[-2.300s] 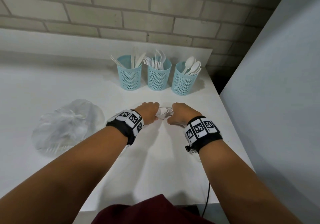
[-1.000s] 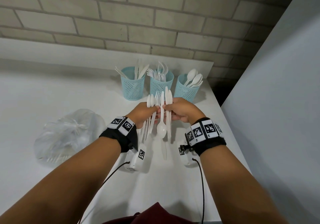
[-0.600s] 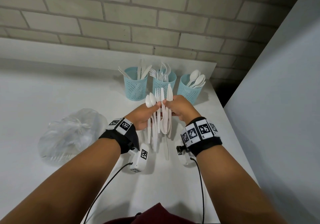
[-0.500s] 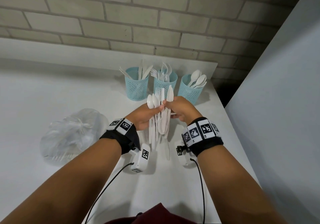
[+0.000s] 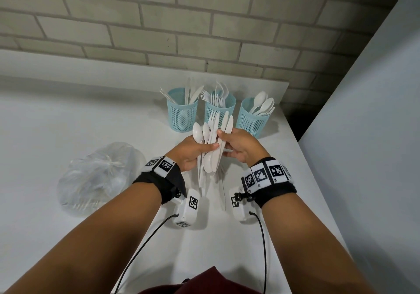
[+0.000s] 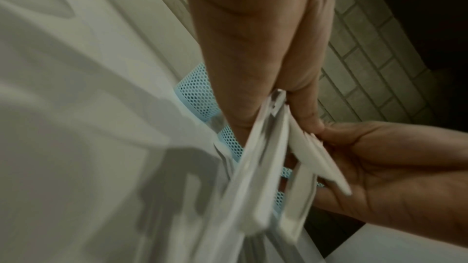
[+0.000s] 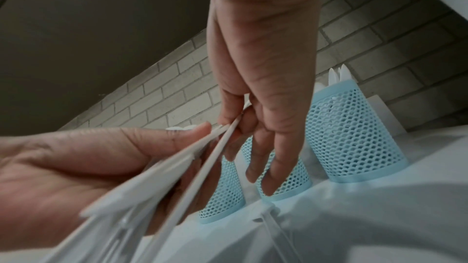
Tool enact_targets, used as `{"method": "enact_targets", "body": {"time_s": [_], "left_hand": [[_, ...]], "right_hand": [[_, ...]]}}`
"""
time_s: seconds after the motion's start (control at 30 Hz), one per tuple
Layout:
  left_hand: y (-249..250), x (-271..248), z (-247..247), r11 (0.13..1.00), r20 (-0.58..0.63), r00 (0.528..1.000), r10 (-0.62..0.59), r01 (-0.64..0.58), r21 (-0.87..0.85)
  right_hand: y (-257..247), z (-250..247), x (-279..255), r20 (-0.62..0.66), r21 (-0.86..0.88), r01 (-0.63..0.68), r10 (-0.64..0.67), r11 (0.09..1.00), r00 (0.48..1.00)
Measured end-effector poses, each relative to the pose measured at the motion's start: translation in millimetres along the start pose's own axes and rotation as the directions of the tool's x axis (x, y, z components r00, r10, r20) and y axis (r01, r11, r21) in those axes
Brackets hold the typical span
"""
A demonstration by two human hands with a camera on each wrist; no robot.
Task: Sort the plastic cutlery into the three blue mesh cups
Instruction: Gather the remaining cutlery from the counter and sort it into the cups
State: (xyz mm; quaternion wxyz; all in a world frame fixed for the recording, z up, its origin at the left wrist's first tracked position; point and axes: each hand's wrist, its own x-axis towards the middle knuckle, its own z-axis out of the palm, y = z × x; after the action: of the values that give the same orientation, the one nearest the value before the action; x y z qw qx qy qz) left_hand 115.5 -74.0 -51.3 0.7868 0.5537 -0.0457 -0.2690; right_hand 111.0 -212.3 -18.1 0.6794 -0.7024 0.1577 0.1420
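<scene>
Holding: both hands share one fanned bundle of white plastic cutlery (image 5: 212, 143) above the bench (image 5: 68, 123)
Left hand (image 5: 191, 151): grip closed round the bundle, thumb laid across the handles, fingers behind
Right hand (image 5: 238, 147): grip pinching the right-hand pieces of the fan between thumb and fingertips; the other fingers hang loosely, as the right wrist view shows
Bundle: thin, flat, smooth, matte pieces; two spoon bowls stand at the upper left, fork tines in the middle, two knife blades on the right, and one spoon bowl hangs below the hands; the full count is hidden by overlap
Bag (image 5: 100, 175): one clear crinkled plastic bag, knotted at the top, lying on the bench well left of the hands
Cups: three round pale-blue mesh cups in a row just beyond the hands, upright, near the bench's back edge
Left cup (image 5: 181, 116): holds knives
Middle cup (image 5: 219, 109): holds forks
Right cup (image 5: 252, 121): holds spoons, about three bowls showing
Wall (image 5: 204, 25): grey brick with pale mortar lines behind the bench
</scene>
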Motion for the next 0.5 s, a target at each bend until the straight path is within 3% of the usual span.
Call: {"method": "enact_targets", "body": {"time_s": [0.27, 0.4, 0.5], "left_hand": [[-3.2, 2.4, -0.8, 0.999, -0.058, 0.998, 0.023, -0.022, 0.023], [-4.1, 2.1, -2.9, 0.999, -0.101, 0.995, 0.012, -0.009, 0.036], [-4.6, 2.5, -5.2, 0.998, -0.15, 0.989, -0.004, 0.013, 0.06]], "right_hand": [[0.3, -1.0, -0.4, -0.005, 0.024, -0.017, 0.017, 1.0, 1.0], [-2.8, -5.6, -0.5, -0.074, 0.004, -0.025, 0.025, 1.0, 0.997], [-3.8, -9.8, 3.0, -0.19, 0.101, 0.072, -0.051, 0.992, 0.981]]}}
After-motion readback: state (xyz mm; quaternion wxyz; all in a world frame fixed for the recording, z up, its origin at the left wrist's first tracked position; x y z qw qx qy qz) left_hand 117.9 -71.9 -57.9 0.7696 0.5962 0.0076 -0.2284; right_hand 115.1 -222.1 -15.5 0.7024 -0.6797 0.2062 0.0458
